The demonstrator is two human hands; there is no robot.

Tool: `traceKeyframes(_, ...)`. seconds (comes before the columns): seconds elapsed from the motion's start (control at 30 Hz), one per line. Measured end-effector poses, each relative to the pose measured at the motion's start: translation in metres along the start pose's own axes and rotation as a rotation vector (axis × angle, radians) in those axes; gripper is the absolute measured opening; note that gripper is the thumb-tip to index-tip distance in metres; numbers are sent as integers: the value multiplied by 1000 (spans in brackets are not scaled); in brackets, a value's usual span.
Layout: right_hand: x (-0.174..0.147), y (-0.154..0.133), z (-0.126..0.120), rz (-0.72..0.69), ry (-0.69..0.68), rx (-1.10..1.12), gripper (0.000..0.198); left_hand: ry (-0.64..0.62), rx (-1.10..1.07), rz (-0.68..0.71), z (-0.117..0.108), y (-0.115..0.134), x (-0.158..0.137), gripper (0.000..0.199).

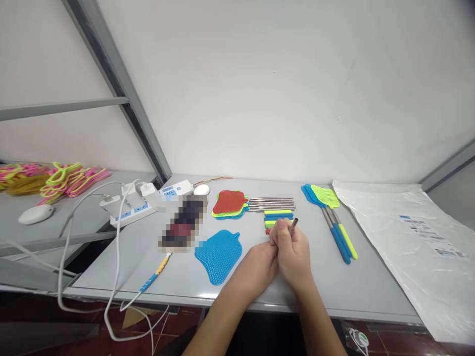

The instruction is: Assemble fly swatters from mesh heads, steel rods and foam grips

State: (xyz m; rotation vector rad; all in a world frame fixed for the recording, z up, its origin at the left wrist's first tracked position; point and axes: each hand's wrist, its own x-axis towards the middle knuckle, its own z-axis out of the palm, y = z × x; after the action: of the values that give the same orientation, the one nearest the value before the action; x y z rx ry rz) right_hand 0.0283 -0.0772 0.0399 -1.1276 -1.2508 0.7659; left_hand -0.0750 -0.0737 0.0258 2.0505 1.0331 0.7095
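My right hand (295, 254) is closed around a metal rod (294, 226), whose end sticks out above the fist. Pressed against it, my left hand (258, 269) is also closed; what lies inside its fingers is hidden. Just beyond the hands is a small stack of coloured handle grips (278, 216) in yellow-green, blue, green and red. Several loose metal rods (272, 203) lie side by side behind them. A blue fly swatter head (218, 257) rests flat left of my hands. More swatter heads (229, 201), red on top, are piled farther back.
Fly swatters with handles (336, 232) lie at right, beside a large white plastic package (408, 237). At left are a pixelated object (181, 225), power strips (137, 212) and white cables (118, 257). Pink and yellow cords (70, 180) lie on the neighbouring table.
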Motion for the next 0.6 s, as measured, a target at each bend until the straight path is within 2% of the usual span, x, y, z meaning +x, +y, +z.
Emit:
traceKeyframes(0.17, -1, 0, 3, 11, 5, -72, 39, -5, -17, -13, -3, 2, -2, 31)
traceKeyframes(0.43, -3, 3, -3, -26, 53, -16, 40, 31, -17, 85, -3, 5, -5, 21)
traceKeyframes(0.5, -5, 0, -12, -54, 117, 3, 39, 33, 50, 98, -2, 2, -5, 12)
traceKeyframes(0.6, -8, -8, -28, -122, 354, 172, 39, 56, 150, 105, 0, -2, -5, 11)
